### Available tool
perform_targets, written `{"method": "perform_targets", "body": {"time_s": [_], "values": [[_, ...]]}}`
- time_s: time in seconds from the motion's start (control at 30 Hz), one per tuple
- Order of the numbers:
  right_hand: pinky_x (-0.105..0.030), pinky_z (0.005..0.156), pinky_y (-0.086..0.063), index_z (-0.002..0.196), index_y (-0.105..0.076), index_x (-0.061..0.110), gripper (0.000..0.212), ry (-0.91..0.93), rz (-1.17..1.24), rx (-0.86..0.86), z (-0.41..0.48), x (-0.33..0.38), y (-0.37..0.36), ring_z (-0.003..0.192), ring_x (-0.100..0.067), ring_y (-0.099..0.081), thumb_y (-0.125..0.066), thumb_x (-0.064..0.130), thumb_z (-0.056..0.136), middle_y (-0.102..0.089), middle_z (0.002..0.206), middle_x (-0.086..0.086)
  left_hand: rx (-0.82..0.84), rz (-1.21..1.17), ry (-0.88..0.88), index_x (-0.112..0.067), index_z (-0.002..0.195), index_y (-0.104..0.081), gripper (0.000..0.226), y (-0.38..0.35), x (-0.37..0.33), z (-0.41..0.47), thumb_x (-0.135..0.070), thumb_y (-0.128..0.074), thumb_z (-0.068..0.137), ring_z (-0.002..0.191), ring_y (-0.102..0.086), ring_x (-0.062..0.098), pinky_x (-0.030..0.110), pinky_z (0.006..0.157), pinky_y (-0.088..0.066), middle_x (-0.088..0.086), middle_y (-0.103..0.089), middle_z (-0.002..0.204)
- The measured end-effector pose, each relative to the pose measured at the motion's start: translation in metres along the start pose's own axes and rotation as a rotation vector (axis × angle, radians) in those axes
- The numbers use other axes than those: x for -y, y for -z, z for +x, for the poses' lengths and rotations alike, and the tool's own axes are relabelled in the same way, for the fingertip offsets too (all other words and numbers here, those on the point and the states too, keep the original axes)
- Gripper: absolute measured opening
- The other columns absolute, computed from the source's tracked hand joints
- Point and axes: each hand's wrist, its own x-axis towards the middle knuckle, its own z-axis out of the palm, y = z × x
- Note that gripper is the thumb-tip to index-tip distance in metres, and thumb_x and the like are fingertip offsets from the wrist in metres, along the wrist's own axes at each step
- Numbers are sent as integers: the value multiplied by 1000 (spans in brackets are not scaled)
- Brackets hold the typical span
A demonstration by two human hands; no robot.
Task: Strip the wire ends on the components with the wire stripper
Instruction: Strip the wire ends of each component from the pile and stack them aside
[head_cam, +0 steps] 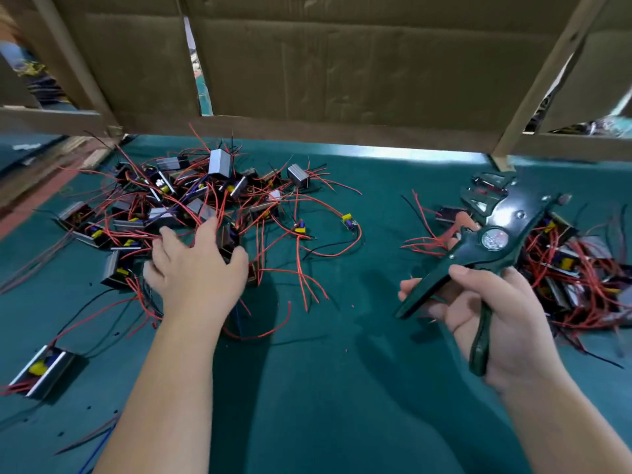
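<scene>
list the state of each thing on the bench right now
left hand, spread over a component in the left pile, grip unclear
right hand, grips the wire stripper by its handles
wire stripper, raised, handles spread apart
left pile, loose tangle of red wires
right pile, tangled heap

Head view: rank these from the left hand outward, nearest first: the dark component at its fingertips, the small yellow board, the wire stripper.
1. Dark component, at the left hand fingertips.
2. Small yellow board, at the pile's right edge.
3. Wire stripper, far right, in the right hand.
</scene>
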Motion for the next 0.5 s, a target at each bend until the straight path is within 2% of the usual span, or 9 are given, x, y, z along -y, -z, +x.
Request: {"method": "perform_targets", "body": {"time_s": [0.07, 0.17, 0.3, 0.4, 0.5], "values": [[-56, 65, -56, 129, -51, 12, 53, 5, 2, 28, -1, -1, -1, 73, -42, -67, -52, 6, 75, -66, 83, 0, 1, 33, -21, -34, 140, -41, 51, 1, 1, 1, -45, -46, 91, 143, -15, 33, 53, 113, -6, 16, -27, 154], [-51, 63, -56, 121, -56, 17, 46, -10, 33, 62, -3, -5, 0, 72, -42, -68, -51, 7, 76, -70, 87, 3, -39, 20, -38, -30, 127, -55, 39, 4, -1, -1, -42, -47, 90, 131, -31, 32, 57, 111, -8, 7, -50, 135], [-48, 62, -56, 130, -54, 19, 54, -23, 28, 76, -5, -9, -3, 71, -41, -67, -49, 7, 77, -70, 101, 3, -204, -183, -87, -30, 125, -58, 37, 7, -7, -2, -39, -54, 89, 126, -38, 26, 55, 111, -8, -4, -57, 127], [-50, 62, -55, 133, -52, 16, 57, -30, 29, 76, -5, -10, -2, 72, -43, -67, -49, 7, 77, -69, 108, 2, -369, -338, -203, -31, 128, -56, 39, 11, -10, -6, -35, -57, 89, 121, -40, 19, 51, 108, -9, -16, -54, 109], [-50, 62, -55, 134, -51, 15, 59, -34, 37, 85, -5, -12, -2, 72, -43, -67, -52, 9, 75, -68, 114, 1, -468, -424, -268, -35, 123, -59, 30, 15, -10, -10, -32, -51, 94, 111, -39, 11, 42, 98, -16, -21, -57, 102]]}}
